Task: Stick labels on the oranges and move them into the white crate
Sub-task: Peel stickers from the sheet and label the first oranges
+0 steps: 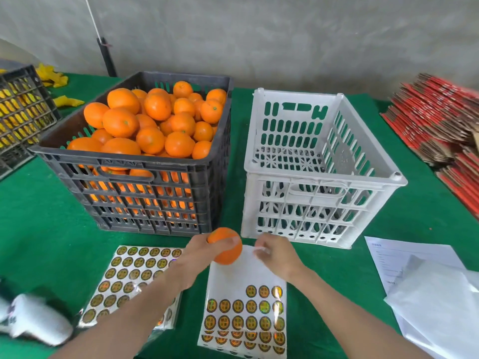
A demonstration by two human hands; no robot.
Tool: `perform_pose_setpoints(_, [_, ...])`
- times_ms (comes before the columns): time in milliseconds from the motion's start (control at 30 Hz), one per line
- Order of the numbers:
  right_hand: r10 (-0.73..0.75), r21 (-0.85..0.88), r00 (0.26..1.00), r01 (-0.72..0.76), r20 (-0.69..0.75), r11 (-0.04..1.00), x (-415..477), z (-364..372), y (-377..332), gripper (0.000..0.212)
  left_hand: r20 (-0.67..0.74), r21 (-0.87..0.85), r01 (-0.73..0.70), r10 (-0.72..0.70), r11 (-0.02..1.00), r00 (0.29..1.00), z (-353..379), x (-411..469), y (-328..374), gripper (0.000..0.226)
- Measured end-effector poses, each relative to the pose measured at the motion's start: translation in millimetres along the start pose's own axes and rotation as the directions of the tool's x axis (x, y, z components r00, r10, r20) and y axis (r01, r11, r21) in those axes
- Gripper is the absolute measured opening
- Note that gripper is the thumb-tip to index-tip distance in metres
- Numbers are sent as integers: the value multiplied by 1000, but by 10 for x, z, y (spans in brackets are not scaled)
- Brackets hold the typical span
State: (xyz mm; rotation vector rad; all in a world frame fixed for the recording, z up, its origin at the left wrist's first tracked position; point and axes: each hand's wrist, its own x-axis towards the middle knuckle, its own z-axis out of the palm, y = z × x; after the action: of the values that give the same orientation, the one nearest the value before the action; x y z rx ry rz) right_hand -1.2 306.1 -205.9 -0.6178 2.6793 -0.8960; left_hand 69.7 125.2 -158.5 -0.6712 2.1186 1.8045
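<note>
My left hand grips one orange just above the table, in front of the gap between the two crates. My right hand is close to the right of it, fingers curled. Its fingertips pinch a small pale blurred bit, apparently a label. Under both hands lies a partly used label sheet with gold round labels. A full label sheet lies to the left. The black crate is heaped with oranges. The white crate on the right holds nothing.
White papers and plastic sleeves lie at the right front. Stacked red cardboard fills the far right. Another dark crate stands at the far left. A blurred white object is at the lower left. Green cloth covers the table.
</note>
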Motion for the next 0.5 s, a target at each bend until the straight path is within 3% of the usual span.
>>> perform_pose_setpoints(33, [-43, 56, 999, 42, 13, 998, 29, -34, -46, 7, 9, 100, -39, 39, 994, 999, -11, 23, 34, 48])
perform_pose_setpoints(133, [-127, 200, 992, 122, 15, 972, 125, -126, -194, 5, 266, 306, -158, 75, 939, 961, -74, 110, 205, 68])
perform_pose_setpoints(233, [-123, 268, 991, 133, -53, 954, 120, -168, -255, 16, 375, 395, -233, 75, 889, 924, -70, 126, 350, 59])
perform_pose_setpoints(300, [-111, 231, 979, 149, -171, 961, 21, -146, -218, 33, 318, 326, -203, 96, 923, 943, -111, 163, 359, 62])
perform_pose_setpoints(367, [-80, 290, 963, 156, -257, 944, -120, -103, -153, 31, 284, 205, -167, 105, 964, 953, -205, 198, 305, 78])
perform_pose_setpoints(433, [38, 468, 990, 31, -138, 883, -215, -91, -106, 26, 269, 72, -109, 86, 991, 959, -317, 237, 241, 94])
perform_pose_setpoints(500, [117, 644, 988, -157, 104, 749, -262, -115, -120, 25, 295, -29, -59, 65, 998, 953, -397, 281, 195, 107])
